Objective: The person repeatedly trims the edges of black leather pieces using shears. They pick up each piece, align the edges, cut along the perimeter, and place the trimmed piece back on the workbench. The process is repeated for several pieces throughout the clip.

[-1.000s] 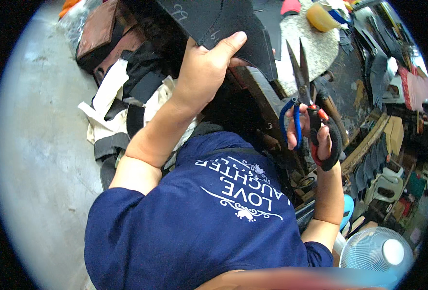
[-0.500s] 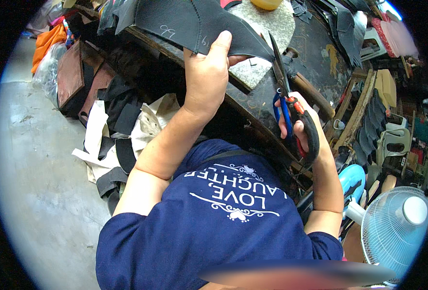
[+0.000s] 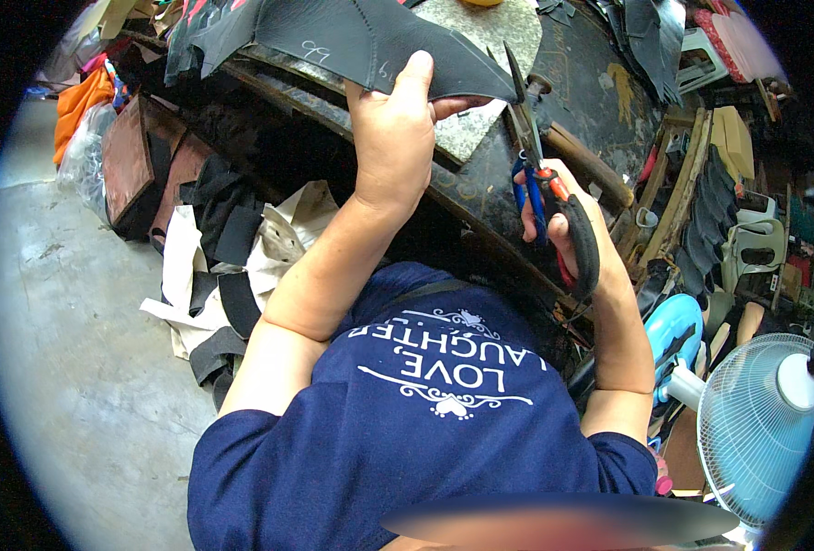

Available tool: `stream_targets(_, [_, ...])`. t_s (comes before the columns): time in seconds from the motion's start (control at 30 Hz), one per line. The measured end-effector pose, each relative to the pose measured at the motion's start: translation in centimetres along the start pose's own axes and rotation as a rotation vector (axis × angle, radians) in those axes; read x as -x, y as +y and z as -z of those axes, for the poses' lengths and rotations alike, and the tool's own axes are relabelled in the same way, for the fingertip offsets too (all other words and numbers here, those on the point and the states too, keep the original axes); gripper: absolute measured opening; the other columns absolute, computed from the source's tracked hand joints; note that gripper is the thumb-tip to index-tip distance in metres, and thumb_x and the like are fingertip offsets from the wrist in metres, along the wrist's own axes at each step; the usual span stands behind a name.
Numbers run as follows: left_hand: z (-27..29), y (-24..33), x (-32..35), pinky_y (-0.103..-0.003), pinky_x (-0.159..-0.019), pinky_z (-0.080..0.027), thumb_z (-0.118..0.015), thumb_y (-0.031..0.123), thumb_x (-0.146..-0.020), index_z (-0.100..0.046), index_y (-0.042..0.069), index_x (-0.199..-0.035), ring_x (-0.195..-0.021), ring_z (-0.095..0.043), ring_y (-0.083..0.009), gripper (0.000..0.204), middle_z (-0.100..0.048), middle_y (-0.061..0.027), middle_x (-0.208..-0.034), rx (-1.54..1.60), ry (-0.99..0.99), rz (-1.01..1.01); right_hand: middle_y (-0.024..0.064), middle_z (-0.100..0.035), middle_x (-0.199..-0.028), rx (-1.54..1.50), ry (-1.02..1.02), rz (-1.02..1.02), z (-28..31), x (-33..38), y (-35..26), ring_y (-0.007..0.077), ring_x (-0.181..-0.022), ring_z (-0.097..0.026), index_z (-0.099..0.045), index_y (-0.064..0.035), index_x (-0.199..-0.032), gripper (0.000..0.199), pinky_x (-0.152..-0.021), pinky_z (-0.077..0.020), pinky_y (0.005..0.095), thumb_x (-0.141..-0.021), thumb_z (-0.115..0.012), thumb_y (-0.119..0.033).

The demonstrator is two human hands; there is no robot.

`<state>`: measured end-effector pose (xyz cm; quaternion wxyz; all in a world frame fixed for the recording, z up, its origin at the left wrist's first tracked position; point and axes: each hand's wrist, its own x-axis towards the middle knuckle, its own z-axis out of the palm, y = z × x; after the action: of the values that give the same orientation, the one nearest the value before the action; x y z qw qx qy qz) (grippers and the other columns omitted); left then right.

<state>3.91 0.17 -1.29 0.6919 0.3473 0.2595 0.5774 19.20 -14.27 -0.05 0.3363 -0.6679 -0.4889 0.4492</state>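
Worker's hands at a dark workbench [image 3: 494,170]; clock positions are read from the centre of the head view. A black leather-look panel [image 3: 384,41], crossed by a stitched seam and carrying pale handwritten marks, lies just left of 12 o'clock, raised over the bench edge, its narrow end pointing toward 1 o'clock. The left hand [image 3: 393,138], at 12 o'clock, pinches the panel's near edge, thumb flat on the upper face, fingers underneath. The right hand [image 3: 602,234], between 2 and 3 o'clock, curls round the handles, one blue and one black and red, of a pair of scissors [image 3: 533,151]. The blades point toward 12 o'clock, slightly parted, and meet the panel's tip; whether that tip lies between them cannot be told.

The panel appears light and flexible, firm enough to keep its outline yet liable to droop at unsupported ends; its smooth face may slip a little. A broad thumb-over-fingers hold near the narrow end should steady it best.

Surroundings: a speckled slab [image 3: 457,138] at 1 o'clock, a wooden tool handle [image 3: 591,163] at 2, a fan [image 3: 747,422] at 4, and pale cloth scraps [image 3: 283,239] at 10.
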Motion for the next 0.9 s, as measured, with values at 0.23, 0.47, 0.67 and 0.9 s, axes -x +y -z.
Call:
stream_targets(0.23, [-0.1,-0.2,0.0,-0.043,-0.075,-0.063,-0.050,0.004,-0.095,-0.058,-0.003,-0.112,-0.086,-0.070,-0.0261,0.019,-0.066,-0.0126,-0.104,0.019,-0.014,-0.015,0.0027,-0.055,-0.086,-0.279,-0.064,-0.034,0.2,0.2,0.2,0.0091,-0.070,-0.052,-0.050,-0.0004,-0.125,0.103,-0.062,-0.0384,0.0228,-0.063,-0.068,-0.081])
stream_targets(0.47, [-0.3,-0.1,0.0,-0.042,-0.073,-0.064,-0.049,0.003,-0.095,-0.049,-0.003,-0.117,-0.086,-0.070,-0.0272,0.022,-0.063,-0.0147,-0.104,0.044,-0.040,0.001,0.0075,-0.055,-0.109,-0.318,-0.087,0.051,-0.1,0.2,1.2,0.0101,-0.069,-0.052,-0.047,-0.0046,-0.130,0.097,-0.063,-0.0408,0.0233,-0.069,-0.065,-0.079])
stream_targets(0.67, [-0.7,-0.1,0.1,-0.040,-0.071,-0.065,-0.049,0.004,-0.096,-0.045,-0.005,-0.118,-0.084,-0.070,-0.0273,0.024,-0.062,-0.0156,-0.104,0.062,-0.050,0.003,0.0094,-0.053,-0.116,-0.382,-0.083,0.081,-0.4,0.2,1.2,0.0104,-0.068,-0.052,-0.046,-0.0063,-0.130,0.094,-0.061,-0.0417,0.0232,-0.072,-0.063,-0.078])
stream_targets(0.9, [-0.7,-1.0,0.3,-0.047,-0.080,-0.061,-0.053,0.001,-0.093,-0.057,-0.002,-0.113,-0.093,-0.068,-0.0269,0.020,-0.064,-0.0130,-0.107,0.126,-0.026,-0.017,0.0045,-0.055,-0.079,-0.332,0.038,0.047,-1.1,0.3,1.4,0.0089,-0.056,-0.051,-0.049,-0.0006,-0.115,0.093,-0.052,-0.0398,0.0208,-0.068,-0.066,-0.079])
